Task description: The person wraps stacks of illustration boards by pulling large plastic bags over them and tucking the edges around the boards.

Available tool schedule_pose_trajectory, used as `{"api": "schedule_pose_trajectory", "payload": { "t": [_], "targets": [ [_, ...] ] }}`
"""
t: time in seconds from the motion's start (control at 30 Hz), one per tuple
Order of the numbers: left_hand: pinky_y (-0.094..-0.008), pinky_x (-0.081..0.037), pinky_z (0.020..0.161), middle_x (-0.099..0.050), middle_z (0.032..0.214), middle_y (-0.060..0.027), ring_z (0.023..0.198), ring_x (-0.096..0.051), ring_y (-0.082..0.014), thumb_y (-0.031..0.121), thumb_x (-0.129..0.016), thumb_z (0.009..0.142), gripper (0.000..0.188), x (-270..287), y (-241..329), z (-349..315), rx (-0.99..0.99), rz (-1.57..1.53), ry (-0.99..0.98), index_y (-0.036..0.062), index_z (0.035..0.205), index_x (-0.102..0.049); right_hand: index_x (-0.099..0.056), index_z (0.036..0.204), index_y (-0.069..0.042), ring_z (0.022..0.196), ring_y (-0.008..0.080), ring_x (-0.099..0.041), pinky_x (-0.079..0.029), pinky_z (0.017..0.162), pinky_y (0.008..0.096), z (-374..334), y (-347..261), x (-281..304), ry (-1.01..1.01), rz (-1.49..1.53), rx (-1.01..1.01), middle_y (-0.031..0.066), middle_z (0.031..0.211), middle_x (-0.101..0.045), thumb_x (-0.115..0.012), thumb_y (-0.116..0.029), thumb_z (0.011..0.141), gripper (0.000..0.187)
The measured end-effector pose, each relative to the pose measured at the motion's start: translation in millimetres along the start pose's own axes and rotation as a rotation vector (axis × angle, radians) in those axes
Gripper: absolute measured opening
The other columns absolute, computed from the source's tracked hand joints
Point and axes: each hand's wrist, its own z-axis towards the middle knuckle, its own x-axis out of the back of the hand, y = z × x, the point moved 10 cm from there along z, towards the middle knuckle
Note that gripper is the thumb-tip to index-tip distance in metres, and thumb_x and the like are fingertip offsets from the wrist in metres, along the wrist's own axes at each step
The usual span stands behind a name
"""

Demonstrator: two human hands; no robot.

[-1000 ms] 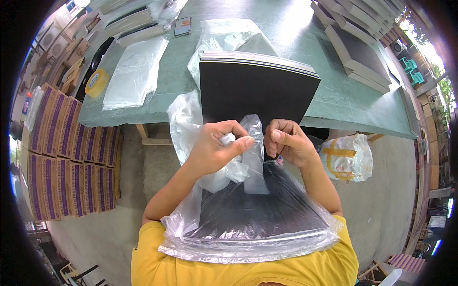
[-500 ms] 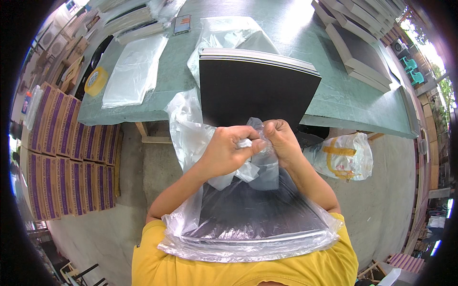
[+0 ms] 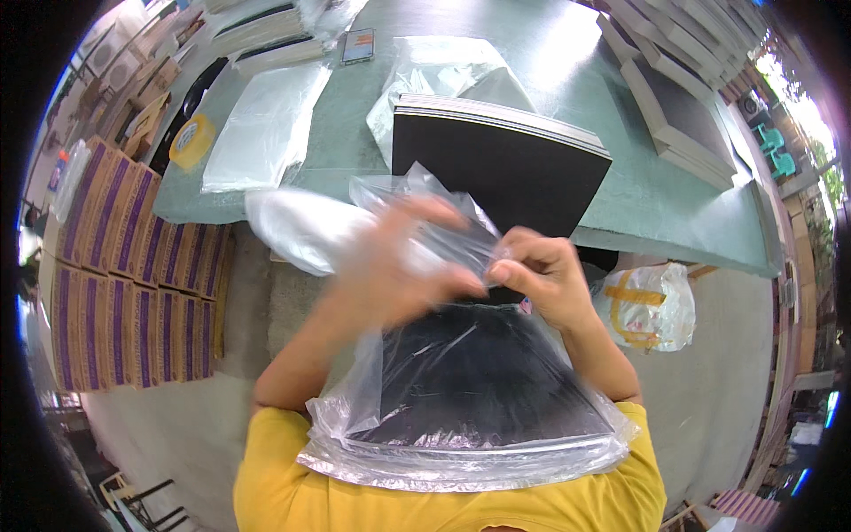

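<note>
A phone (image 3: 358, 47) lies on the green table (image 3: 656, 208), its screen lit. Near the table's left edge sits a roll of yellowish tape (image 3: 191, 144). On the floor (image 3: 700, 408) to the left, brown cartons (image 3: 115, 328) with purple bands stand in two tiers. A whitish wrapped bundle (image 3: 672, 306), crossed with orange-brown tape, shows by the table's right underside. Green chairs (image 3: 773, 142) stand in the far right background.

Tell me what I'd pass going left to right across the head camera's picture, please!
Yellow tape roll → flat clear plastic stack → blurry left hand → right hand → white bundle with orange-yellow tape → green chairs.
</note>
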Motion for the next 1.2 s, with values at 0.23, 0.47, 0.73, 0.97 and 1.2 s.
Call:
{"api": "schedule_pose_trajectory", "payload": {
  "t": [0.23, 0.47, 0.73, 0.97, 1.2],
  "targets": [
    [-0.0253, -0.040, 0.053, -0.056, 0.064, -0.0069, 0.057, -0.048, -0.0079, 0.028, -0.057, 0.080, 0.027, -39.7, -31.8, -9.5, 0.188, -0.310, -0.252, 0.0020, 0.086, -0.059, -0.057, 0.091, 0.001, 0.079, 0.0178, -0.053, -0.043, 0.071, 0.0291, -0.4, -45.5, -3.6, -0.006, -0.367, 0.169, 0.0085, 0.085, -0.057, -0.066, -0.015, 0.071, 0.027],
    [-0.0215, -0.041, 0.063, -0.058, 0.074, 0.0007, 0.071, -0.050, -0.0044, 0.026, -0.055, 0.082, 0.026, -39.5, -29.7, 8.0, 0.290, -0.771, -0.313, 0.0012, 0.088, -0.059, -0.057, 0.095, -0.006, 0.067, 0.0114, -0.056, -0.045, 0.059, 0.0234, -33.3, 13.3, -66.9, -0.680, -0.154, -0.119, 0.0062, 0.081, -0.059, -0.063, -0.035, 0.074, 0.036],
    [-0.0227, -0.042, 0.059, -0.061, 0.070, -0.0020, 0.064, -0.054, -0.0082, 0.012, -0.057, 0.080, 0.016, -28.9, -23.7, -18.1, 0.129, -0.892, -0.715, -0.0008, 0.087, -0.061, -0.054, 0.105, -0.007, 0.096, 0.0192, -0.044, -0.030, 0.082, 0.0377, -51.8, 15.8, -44.5, -0.957, -0.623, -0.113, 0.0080, 0.103, -0.052, -0.057, -0.031, 0.074, 0.039],
    [-0.0380, -0.046, 0.062, -0.060, 0.077, -0.0134, 0.073, -0.059, -0.0285, 0.010, -0.056, 0.069, 0.013, -49.4, -55.8, -62.8, -0.064, 0.682, -0.871, 0.0037, 0.080, -0.055, -0.050, 0.114, -0.007, 0.123, 0.0247, -0.028, -0.011, 0.101, 0.0506, -39.4, 76.9, 25.6, -1.032, -1.936, -0.266, 0.0084, 0.126, -0.041, -0.053, -0.025, 0.073, 0.045],
    [-0.0352, -0.048, 0.057, -0.062, 0.075, -0.0105, 0.070, -0.061, -0.0231, 0.020, -0.054, 0.073, 0.017, -42.3, -148.8, -85.2, 0.052, 1.250, -1.130, 0.0061, 0.078, -0.063, -0.062, 0.074, -0.007, 0.074, 0.0252, -0.058, -0.044, 0.070, 0.0379, -27.0, 10.7, -29.0, -0.725, -1.264, -0.087, 0.0081, 0.075, -0.061, -0.058, -0.010, 0.065, 0.011]
  ]
}}
